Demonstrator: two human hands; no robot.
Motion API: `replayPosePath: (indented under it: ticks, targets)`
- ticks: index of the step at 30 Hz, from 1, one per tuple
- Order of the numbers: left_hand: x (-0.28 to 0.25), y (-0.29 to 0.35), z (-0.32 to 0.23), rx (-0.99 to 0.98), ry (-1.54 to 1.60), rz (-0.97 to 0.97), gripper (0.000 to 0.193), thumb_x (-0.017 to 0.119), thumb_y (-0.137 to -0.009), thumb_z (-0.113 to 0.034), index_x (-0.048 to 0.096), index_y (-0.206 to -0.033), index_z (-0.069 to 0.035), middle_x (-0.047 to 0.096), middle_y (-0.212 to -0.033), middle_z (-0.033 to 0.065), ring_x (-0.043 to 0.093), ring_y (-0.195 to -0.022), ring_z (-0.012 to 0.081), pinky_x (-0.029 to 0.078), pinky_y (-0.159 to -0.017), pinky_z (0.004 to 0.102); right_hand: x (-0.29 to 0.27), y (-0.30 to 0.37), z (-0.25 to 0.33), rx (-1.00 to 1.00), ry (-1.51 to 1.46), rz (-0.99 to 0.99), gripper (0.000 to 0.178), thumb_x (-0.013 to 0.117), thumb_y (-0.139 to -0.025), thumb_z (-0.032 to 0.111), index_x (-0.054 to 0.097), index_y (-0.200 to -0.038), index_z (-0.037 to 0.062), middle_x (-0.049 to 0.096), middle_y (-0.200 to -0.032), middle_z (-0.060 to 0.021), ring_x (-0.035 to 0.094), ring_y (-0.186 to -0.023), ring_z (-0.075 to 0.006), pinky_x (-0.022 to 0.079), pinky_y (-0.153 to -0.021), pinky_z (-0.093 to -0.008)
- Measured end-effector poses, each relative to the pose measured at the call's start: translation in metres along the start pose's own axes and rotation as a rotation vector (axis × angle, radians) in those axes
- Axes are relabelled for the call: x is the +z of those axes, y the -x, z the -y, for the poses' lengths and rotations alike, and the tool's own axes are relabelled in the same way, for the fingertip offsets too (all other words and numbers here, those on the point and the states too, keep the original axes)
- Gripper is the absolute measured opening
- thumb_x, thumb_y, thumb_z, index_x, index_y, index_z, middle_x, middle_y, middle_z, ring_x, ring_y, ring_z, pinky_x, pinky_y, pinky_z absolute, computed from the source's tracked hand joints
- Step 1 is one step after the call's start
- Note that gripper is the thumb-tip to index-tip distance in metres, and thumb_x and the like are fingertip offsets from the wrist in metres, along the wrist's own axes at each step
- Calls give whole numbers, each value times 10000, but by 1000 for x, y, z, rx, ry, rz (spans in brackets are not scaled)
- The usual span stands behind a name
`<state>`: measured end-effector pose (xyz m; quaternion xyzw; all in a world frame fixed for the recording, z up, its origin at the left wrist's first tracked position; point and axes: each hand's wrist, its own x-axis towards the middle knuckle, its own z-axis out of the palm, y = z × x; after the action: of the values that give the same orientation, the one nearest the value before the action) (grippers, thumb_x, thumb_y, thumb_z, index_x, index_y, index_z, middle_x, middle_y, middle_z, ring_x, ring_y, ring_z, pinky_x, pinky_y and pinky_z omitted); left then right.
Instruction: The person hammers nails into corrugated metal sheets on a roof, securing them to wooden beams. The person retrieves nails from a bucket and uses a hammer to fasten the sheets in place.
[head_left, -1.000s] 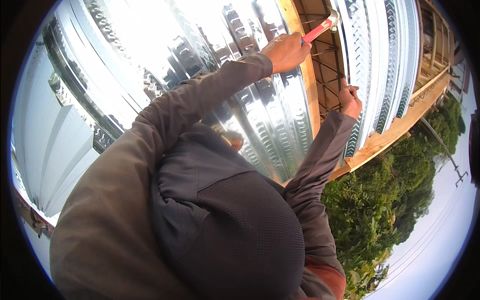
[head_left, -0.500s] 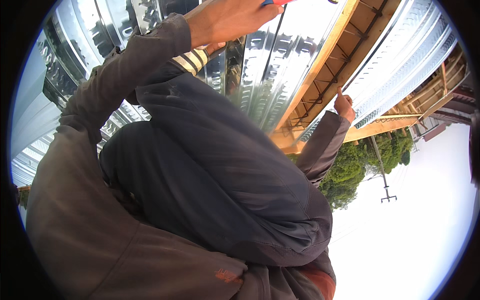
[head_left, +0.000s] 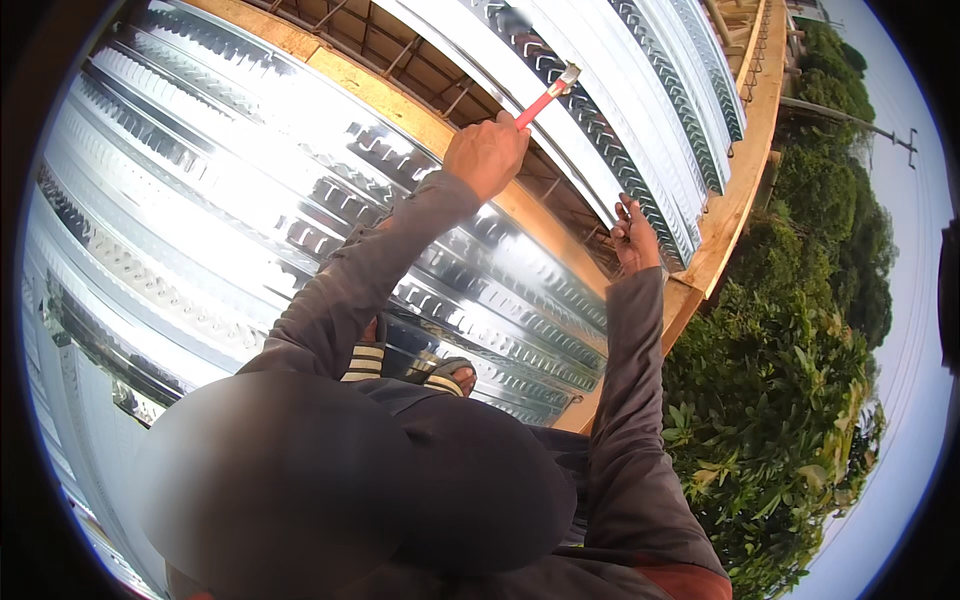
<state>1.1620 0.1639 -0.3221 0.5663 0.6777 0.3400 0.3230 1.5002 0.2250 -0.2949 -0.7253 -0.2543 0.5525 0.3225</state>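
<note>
My left hand [head_left: 488, 155] is closed around the red handle of a hammer [head_left: 546, 102]. The hammer's metal head lies over a ribbed, shiny metal deck sheet [head_left: 672, 110]. At the near edge of that sheet, my right hand [head_left: 634, 238] has its fingers bent and pressed together. Whatever they may pinch is too small to make out. Between this sheet and the decking [head_left: 250, 190] under my feet runs an open timber trough [head_left: 470, 98] with steel bars in it.
A timber board [head_left: 745, 190] borders the sheets on the right, with wire or bar ends near it. Beyond that edge are leafy trees [head_left: 780, 420] and a utility pole [head_left: 850, 115]. My striped sandals [head_left: 440, 378] stand on the metal decking.
My view has swung toward the trough and far sheet. The left hand has moved rightward with the hammer, over the sheet. My right hand's fingers have gone from pointing to bent at the edge.
</note>
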Motion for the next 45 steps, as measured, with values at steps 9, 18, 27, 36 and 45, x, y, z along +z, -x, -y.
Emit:
replayPosePath:
  ticks: [9,18,27,36,45]
  targets:
    - [48,-47,5,27,-234,79,379,499,-1010,-301,651,-900,28,705,-819,251,699,-791,443,565,-730,531,-56,55,-77,-55,14,18,364,533,-1071,293,544,-1341,49,660,-921,21,331,-520,-42,289,-454,-206]
    - [37,-59,8,140,-411,146,440,523,-1010,-371,694,-933,27,723,-939,239,716,-900,417,568,-819,502,-22,69,-81,-41,138,72,327,529,-1057,291,588,-1228,19,614,-803,-12,283,-487,-48,283,-448,-232]
    - [43,-58,26,176,-369,129,483,487,-1024,-396,664,-955,47,707,-831,277,705,-839,466,555,-779,540,-73,171,10,-193,768,147,330,716,-928,310,765,-1067,15,700,-841,-30,548,-667,-91,450,-586,-278]
    - [69,-63,-2,37,-370,250,504,494,-1019,-422,662,-1014,53,712,-945,290,707,-923,448,558,-821,520,-130,229,-14,-225,767,13,252,751,-892,251,779,-995,24,758,-932,-87,676,-880,-160,516,-816,-328]
    - [59,-70,-10,75,-394,253,503,468,-1028,-420,645,-1008,51,712,-938,280,705,-896,458,553,-816,534,-39,83,-10,-449,526,33,309,689,-920,279,757,-1060,12,750,-900,-84,683,-795,-142,536,-770,-314]
